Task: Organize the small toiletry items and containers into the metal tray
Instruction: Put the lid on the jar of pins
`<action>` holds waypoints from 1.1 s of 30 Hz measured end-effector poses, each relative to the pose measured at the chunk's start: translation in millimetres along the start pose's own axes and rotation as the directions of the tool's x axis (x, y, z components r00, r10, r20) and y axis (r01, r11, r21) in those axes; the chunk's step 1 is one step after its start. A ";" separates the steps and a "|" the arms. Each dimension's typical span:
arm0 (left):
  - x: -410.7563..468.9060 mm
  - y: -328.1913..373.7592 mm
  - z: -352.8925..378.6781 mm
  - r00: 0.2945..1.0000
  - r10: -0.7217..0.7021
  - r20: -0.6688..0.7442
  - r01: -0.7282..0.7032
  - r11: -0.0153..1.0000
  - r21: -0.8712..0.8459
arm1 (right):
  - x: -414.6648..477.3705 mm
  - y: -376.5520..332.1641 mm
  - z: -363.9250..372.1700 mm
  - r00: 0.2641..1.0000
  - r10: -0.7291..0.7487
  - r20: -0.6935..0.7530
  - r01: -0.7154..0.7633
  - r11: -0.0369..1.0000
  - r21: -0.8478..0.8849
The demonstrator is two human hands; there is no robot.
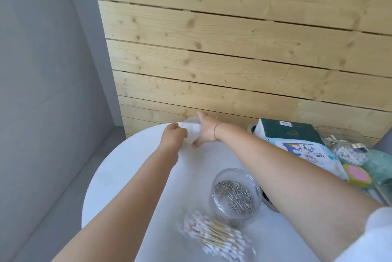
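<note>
Two bare hands reach to the far edge of the round white surface (127,166), where a clear container (191,129) with something pale inside stands close to the wooden slat wall (233,49). The left hand (174,135) has its fingers curled against the container's left side, and the right hand (206,132) spans its right side, thumb low by the base and forefinger spread up over the rim, so the container sits gripped between the two. Motion blur hides its contents. A thin dark cord circles the right wrist. Nearer the camera, a clear round jar of metal pins (235,194) stands open on the surface, and just in front of it lies a blurred bundle of cotton swabs (216,236). At the right edge, partly under the right forearm, the rim of the metal tray (267,203) shows. Above and beyond it are crowded a dark green box (290,131), a pack of baby wipes (307,153), a jar of small white beads (350,155), a glass dish (339,135) with more swabs, a pink-and-yellow heart piece (357,174) and a greenish bottle (379,166).
</note>
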State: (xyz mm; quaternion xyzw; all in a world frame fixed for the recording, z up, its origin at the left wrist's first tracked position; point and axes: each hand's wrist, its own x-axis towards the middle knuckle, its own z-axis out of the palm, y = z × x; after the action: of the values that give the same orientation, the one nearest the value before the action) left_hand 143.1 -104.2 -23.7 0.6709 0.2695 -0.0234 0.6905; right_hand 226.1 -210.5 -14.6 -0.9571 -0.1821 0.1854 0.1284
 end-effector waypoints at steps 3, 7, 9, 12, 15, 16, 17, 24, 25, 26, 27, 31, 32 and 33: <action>-26.9 1.6 -7.4 0.993 0.115 -0.029 -0.116 0.993 -0.034 | -40.5 -6.8 -18.9 0.976 -0.155 -0.151 0.179 0.971 0.158; -83.4 17.6 -5.4 0.963 0.269 0.017 -0.264 0.955 -0.136 | -115.2 -4.7 -43.7 0.874 -0.280 -0.396 0.392 0.889 0.235; -108.7 22.6 1.4 0.951 0.298 0.084 -0.284 0.948 -0.146 | -147.6 2.0 -51.1 0.847 -0.276 -0.455 0.417 0.876 0.244; -137.8 21.9 11.7 0.921 0.238 0.307 -0.212 0.970 -0.116 | -181.5 10.5 -59.2 0.877 -0.226 -0.425 0.420 0.790 0.446; -149.9 10.4 11.5 0.943 0.188 0.276 -0.176 0.982 -0.068 | -196.8 14.1 -59.8 0.934 -0.221 -0.280 0.320 0.866 0.384; -149.9 4.1 9.7 0.967 0.182 0.179 -0.167 0.981 -0.095 | -199.0 14.2 -57.4 0.947 -0.239 -0.215 0.289 0.927 0.240; -148.4 -3.6 7.5 0.984 0.161 0.076 -0.149 0.979 -0.141 | -199.3 14.2 -52.9 0.955 -0.259 -0.145 0.274 0.958 0.090; -154.5 -59.2 8.4 0.993 0.025 -0.113 -0.053 0.965 -0.255 | -185.9 16.3 7.1 0.972 -0.195 0.133 0.229 0.917 -0.327; -155.4 -62.5 8.5 0.993 0.038 -0.116 -0.067 0.966 -0.250 | -183.7 17.7 12.4 0.973 -0.191 0.127 0.223 0.917 -0.332; -155.3 -65.0 7.5 0.991 0.056 -0.126 -0.085 0.966 -0.243 | -182.6 18.4 16.4 0.975 -0.188 0.120 0.218 0.919 -0.328; -154.6 -66.4 6.6 0.988 0.074 -0.133 -0.104 0.967 -0.234 | -181.5 19.5 19.1 0.976 -0.187 0.113 0.214 0.923 -0.320; -153.0 -69.8 5.1 0.985 0.111 -0.131 -0.138 0.967 -0.215 | -178.6 23.8 26.9 0.979 -0.183 0.094 0.201 0.943 -0.266; -152.6 -70.9 5.2 0.985 0.114 -0.128 -0.139 0.967 -0.211 | -178.6 24.4 28.6 0.979 -0.179 0.094 0.197 0.946 -0.257; -152.3 -71.9 5.4 0.985 0.115 -0.125 -0.140 0.968 -0.210 | -178.4 25.2 31.0 0.980 -0.175 0.094 0.194 0.948 -0.254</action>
State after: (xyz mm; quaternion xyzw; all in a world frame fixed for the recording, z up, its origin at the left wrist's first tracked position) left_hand -13.4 -166.6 -28.3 0.6072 0.2649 0.0883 0.7439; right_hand 66.9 -298.3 4.7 -0.9372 -0.2981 0.1805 0.0109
